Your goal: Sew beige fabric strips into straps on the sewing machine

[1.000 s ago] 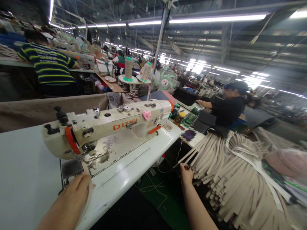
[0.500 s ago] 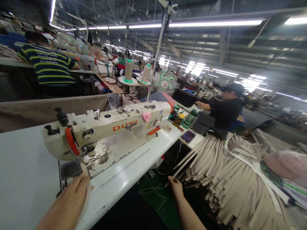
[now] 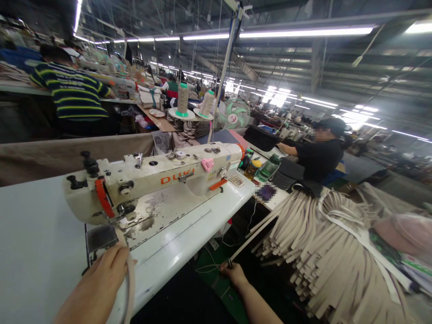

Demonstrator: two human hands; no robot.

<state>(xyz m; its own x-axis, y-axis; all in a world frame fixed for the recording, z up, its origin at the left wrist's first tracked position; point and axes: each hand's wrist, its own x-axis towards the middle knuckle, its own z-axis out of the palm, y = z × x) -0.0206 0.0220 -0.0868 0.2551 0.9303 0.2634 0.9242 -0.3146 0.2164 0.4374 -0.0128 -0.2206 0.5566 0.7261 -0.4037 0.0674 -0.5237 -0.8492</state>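
My left hand [image 3: 106, 276] lies at the front of the white sewing machine [image 3: 182, 175], its fingers closed on a beige strip [image 3: 130, 288]. That strip runs from near the presser foot, past my fingers and down over the table edge. Lower right, my right hand [image 3: 235, 275] pinches the end of another beige strip [image 3: 248, 241], drawn out from a large hanging bundle of strips [image 3: 303, 225]. A small dark object [image 3: 230, 262] pokes up between the right fingers; its kind is too small to make out.
Behind the machine stand thread cones [image 3: 182, 100] and a green fan [image 3: 233, 113]. Bottles [image 3: 270, 166] sit on the side table. A co-worker in black [image 3: 319, 153] works at the right; another in a striped shirt [image 3: 76, 92] sits at the left. A thread-stand pole [image 3: 222, 76] rises behind.
My right hand has moved left and slightly down, pulling its strip further from the bundle. My left hand stays by the machine; more of its strip shows beside it.
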